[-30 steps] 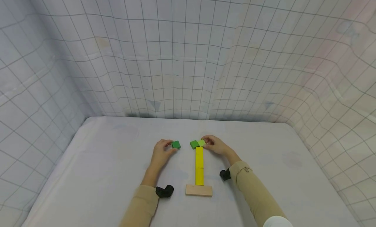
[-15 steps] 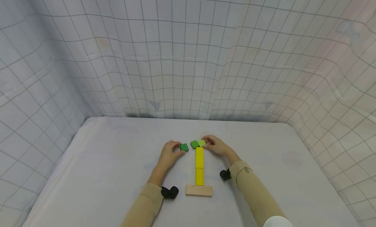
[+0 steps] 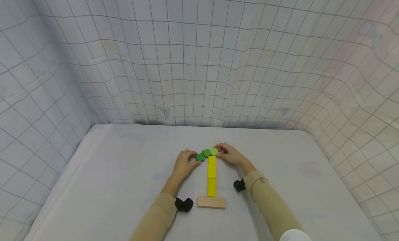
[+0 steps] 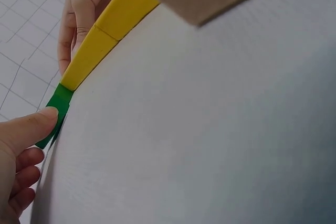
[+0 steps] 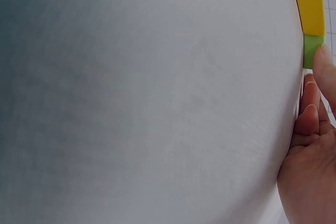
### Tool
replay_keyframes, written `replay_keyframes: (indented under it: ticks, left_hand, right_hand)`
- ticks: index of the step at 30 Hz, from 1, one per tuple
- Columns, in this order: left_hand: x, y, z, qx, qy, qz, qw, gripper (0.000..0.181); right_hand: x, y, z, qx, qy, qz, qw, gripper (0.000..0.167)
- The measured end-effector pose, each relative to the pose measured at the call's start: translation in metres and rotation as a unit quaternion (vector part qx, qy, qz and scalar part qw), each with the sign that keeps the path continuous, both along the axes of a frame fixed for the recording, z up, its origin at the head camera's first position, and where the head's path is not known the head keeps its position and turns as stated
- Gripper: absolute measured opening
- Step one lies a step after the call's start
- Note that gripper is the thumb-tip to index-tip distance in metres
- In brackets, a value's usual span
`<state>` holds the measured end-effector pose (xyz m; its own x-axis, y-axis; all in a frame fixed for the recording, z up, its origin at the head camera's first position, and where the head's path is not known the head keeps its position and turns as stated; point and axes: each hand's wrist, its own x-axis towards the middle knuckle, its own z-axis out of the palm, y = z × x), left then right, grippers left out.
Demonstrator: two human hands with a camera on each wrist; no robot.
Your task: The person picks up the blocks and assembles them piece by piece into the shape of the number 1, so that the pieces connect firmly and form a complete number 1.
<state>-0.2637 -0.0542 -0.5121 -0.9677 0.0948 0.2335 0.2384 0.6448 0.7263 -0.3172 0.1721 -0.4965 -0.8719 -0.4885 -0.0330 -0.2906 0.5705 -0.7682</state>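
My left hand [image 3: 183, 166] pinches a dark green block [image 3: 200, 157] between thumb and fingers, at the left end of a short slanting row. Beside it lies a mid-green block [image 3: 206, 153], then a light green block [image 3: 214, 151]. My right hand [image 3: 230, 153] pinches the light green block from the right; in the right wrist view the thumb lies on this block [image 5: 313, 52]. Below the row, two yellow blocks [image 3: 212, 176] stand end to end in a line toward me. A plain wooden plank [image 3: 211, 202] lies crosswise at their near end.
All the blocks lie on a white-covered table [image 3: 124, 185]. Behind it hangs a white curtain with a dark grid [image 3: 187, 78], also at both sides. A black wrist device [image 3: 184, 204] is on the left sleeve, another black device [image 3: 239, 185] on the right.
My left hand has carried the dark green block rightward, up to the mid-green one. The right hand and the other blocks have stayed in place.
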Motion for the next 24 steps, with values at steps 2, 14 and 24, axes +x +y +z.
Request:
replay_keyframes:
  ticks: [2,14,24]
  left_hand:
    - [0.000,0.001,0.000,-0.006,0.004,0.004,1.0000,0.035]
    - [0.000,0.005,-0.003,-0.011,0.002,0.015,0.9998,0.035]
    - [-0.001,0.005,-0.005,-0.007,0.010,0.013,0.9998,0.036]
  right_hand:
    - [0.000,0.000,0.000,-0.002,-0.001,0.000,1.0000,0.030]
    - [0.003,0.000,0.000,-0.012,0.011,0.003,0.9999,0.029]
    - [0.018,-0.006,0.028,-0.020,0.001,0.021,0.9996,0.030]
